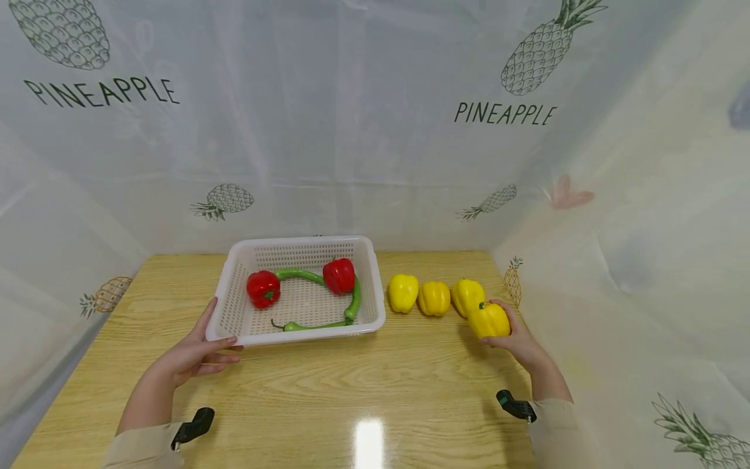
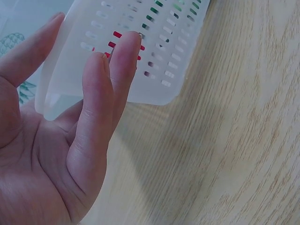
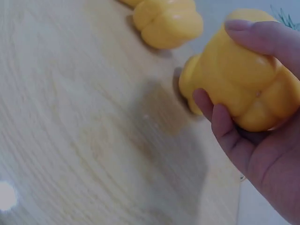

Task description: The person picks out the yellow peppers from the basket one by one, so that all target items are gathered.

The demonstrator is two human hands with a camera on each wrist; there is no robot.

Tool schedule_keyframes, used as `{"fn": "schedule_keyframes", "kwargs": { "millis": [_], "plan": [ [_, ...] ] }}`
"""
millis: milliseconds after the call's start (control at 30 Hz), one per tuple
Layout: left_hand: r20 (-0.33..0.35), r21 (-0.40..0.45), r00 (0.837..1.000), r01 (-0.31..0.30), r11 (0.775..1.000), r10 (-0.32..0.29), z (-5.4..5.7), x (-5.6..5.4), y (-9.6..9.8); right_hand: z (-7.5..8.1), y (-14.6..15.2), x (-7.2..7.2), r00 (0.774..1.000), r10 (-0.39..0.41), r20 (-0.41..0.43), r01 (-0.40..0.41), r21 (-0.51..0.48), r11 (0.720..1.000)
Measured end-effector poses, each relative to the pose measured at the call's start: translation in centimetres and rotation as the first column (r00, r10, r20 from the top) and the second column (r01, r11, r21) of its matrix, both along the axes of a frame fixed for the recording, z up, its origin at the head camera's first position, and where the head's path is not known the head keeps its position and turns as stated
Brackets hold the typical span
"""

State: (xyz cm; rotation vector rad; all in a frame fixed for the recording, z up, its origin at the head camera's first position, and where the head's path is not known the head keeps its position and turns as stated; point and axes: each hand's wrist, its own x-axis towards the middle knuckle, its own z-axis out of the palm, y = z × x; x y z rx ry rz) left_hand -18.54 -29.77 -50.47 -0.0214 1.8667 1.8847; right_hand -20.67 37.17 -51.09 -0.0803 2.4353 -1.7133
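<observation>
My right hand grips a yellow bell pepper, thumb on one side and fingers on the other. In the right wrist view its shadow falls on the tabletop, apart from the pepper. Three more yellow bell peppers lie in a row to its left. At the near-left corner of a white plastic basket, my left hand touches the rim with thumb and fingers spread fairly straight. Inside the basket are two red bell peppers and long green chili peppers.
The wooden table carries everything. A translucent curtain with pineapple prints hangs behind the table and at both sides, close to the right hand. Each wrist wears a small black camera.
</observation>
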Motion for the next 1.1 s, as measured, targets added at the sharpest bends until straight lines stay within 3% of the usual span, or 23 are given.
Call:
{"fn": "schedule_keyframes", "kwargs": {
  "millis": [267,500,700,933,1100],
  "plan": [
    [0.001,0.000,1.000,0.000,1.000,0.000,0.1,0.1,0.1,-0.9,0.9,0.0,0.990,-0.135,-0.033,0.136,0.032,0.990],
    [0.003,0.002,1.000,0.000,1.000,0.000,0.2,0.1,0.1,-1.6,1.6,-0.4,0.968,-0.252,-0.008,0.251,0.115,0.961],
    [0.003,0.000,1.000,-0.001,1.000,0.001,0.3,0.2,0.1,-2.3,2.1,-1.1,0.953,-0.302,0.006,0.299,0.116,0.947],
    [-0.001,0.005,1.000,0.003,1.000,-0.003,0.3,0.2,0.2,-3.0,2.7,-2.1,0.917,-0.396,-0.058,0.400,0.125,0.908],
    [-0.001,0.008,1.000,0.004,1.000,-0.004,0.3,0.3,0.2,-3.2,2.7,-2.6,0.893,-0.446,-0.054,0.450,0.108,0.887]
  ]
}}
